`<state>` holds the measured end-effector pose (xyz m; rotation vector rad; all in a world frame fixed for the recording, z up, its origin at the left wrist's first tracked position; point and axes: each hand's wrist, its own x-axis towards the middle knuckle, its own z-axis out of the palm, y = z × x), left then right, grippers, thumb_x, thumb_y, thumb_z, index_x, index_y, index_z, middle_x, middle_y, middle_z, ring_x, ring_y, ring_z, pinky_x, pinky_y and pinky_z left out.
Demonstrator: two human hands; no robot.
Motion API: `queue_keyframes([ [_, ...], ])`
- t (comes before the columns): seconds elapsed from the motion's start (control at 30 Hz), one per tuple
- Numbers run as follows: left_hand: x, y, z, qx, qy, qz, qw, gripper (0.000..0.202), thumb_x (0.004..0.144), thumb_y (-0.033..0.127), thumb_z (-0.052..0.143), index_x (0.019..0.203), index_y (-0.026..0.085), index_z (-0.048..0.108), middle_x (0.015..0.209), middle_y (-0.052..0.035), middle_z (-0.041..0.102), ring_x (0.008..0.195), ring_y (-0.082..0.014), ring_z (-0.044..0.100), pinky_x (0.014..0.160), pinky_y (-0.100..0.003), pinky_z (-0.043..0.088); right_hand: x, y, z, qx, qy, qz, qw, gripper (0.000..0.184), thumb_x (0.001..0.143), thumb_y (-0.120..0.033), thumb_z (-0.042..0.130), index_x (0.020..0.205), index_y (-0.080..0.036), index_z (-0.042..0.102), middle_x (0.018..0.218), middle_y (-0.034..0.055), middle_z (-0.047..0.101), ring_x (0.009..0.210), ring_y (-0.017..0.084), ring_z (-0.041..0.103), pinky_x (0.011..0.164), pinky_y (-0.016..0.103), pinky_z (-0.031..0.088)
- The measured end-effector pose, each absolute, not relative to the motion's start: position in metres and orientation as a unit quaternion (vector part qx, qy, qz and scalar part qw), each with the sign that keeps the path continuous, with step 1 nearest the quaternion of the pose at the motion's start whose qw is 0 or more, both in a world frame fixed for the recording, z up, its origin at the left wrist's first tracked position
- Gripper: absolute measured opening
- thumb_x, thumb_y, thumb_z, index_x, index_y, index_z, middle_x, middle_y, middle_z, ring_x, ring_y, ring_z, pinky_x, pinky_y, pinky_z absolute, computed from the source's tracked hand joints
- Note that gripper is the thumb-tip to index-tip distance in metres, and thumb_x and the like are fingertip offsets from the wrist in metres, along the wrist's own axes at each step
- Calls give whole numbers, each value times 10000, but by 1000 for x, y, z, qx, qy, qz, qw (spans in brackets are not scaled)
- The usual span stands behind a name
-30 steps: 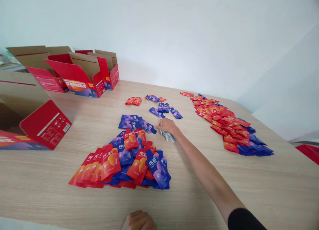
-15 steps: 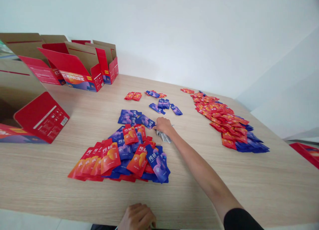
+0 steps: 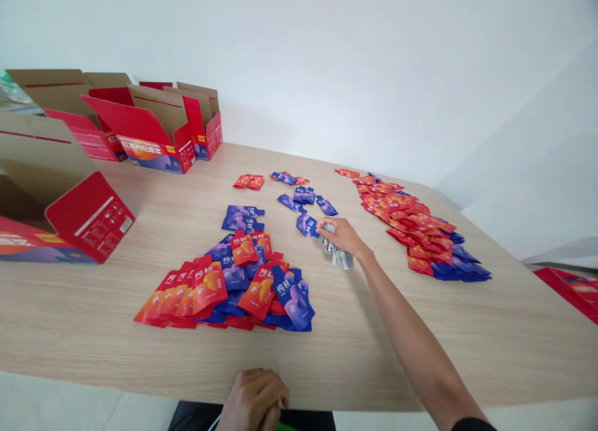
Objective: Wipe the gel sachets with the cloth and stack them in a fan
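My right hand [image 3: 340, 235] pinches the end of a small blue pouch [image 3: 306, 225] above the middle of the table. Under the same palm hangs a crumpled grey-and-white striped cloth [image 3: 340, 256], held by the other fingers. My left hand [image 3: 256, 397] is curled closed at the table's front edge; what its fingers hold, if anything, is hidden. Left of my right hand lies a fanned heap of red and blue pouches [image 3: 247, 288]. Two blue pouches [image 3: 243, 218] lie just behind that heap.
Loose blue pouches [image 3: 304, 195] and red pouches [image 3: 249, 181] lie farther back. A long row of overlapping pouches [image 3: 404, 216] runs along the right. Open red cartons [image 3: 156, 154] stand at the back left, with a nearer carton [image 3: 91, 225] at the left edge. Behind the table rises a white wall [image 3: 327, 76].
My right hand has moved right, carrying the blue pouch away from the two beside it and the striped cloth along. My left hand stays closed at the front edge. The view has shifted slightly.
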<state>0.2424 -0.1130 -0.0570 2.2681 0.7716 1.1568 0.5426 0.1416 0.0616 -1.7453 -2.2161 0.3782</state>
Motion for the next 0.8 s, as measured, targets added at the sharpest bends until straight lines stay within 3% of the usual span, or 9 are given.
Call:
queue_keyframes([
  [0.17,240,-119,-39,782,307,460,289,392,1083,135,306,829,247,582,637,-8,622,562,-172,586,584,-288,414,582,70,98,-576,-790,88,191,154,1001,-330,663,932,-254,778,1045,83,841,1007,282,750,938,377,524],
  [0.3,242,-117,-13,708,324,563,277,290,1099,169,411,922,262,621,723,-9,652,643,-180,618,612,-267,474,596,-1,129,-491,-841,106,199,291,1072,-496,625,935,-295,783,936,68,823,846,255,739,795,371,535],
  [0.4,243,-114,5,671,378,577,272,179,1084,263,519,1143,282,687,1050,-71,757,1000,-250,726,881,-334,581,583,-48,143,-438,-876,136,148,265,1107,-461,623,959,-308,781,886,25,804,803,213,736,730,330,523],
  [0.47,243,-113,14,688,397,514,324,355,1077,375,573,1416,303,650,1409,-119,721,1323,-321,660,1114,-442,532,565,-72,146,-402,-897,148,105,250,1123,-410,613,966,-308,779,850,-1,789,778,192,727,723,323,513],
  [0.53,243,-113,19,707,382,410,430,555,1073,495,585,1602,331,547,1586,-123,641,1427,-351,609,1190,-490,491,547,-87,145,-366,-914,153,85,256,1137,-363,596,962,-288,768,828,-13,778,773,182,721,728,323,505],
  [0.6,243,-116,22,707,341,294,546,652,1054,600,592,1650,347,515,1542,-113,691,1351,-341,669,1167,-471,518,531,-95,141,-336,-926,147,92,252,1140,-328,594,953,-261,749,818,-18,776,773,175,716,726,319,500],
  [0.67,245,-124,22,671,307,215,639,683,1039,676,580,1634,342,547,1368,-100,793,1190,-310,745,1083,-428,572,521,-97,136,-316,-932,136,110,224,1130,-306,617,950,-247,736,823,-24,782,767,167,714,711,311,500],
  [0.8,253,-141,19,510,331,218,764,621,1038,726,542,1399,271,760,1130,-91,837,947,-252,779,912,-351,614,512,-97,117,-321,-916,96,223,130,1101,-263,670,997,-237,744,931,-7,806,813,165,742,758,300,543],
])
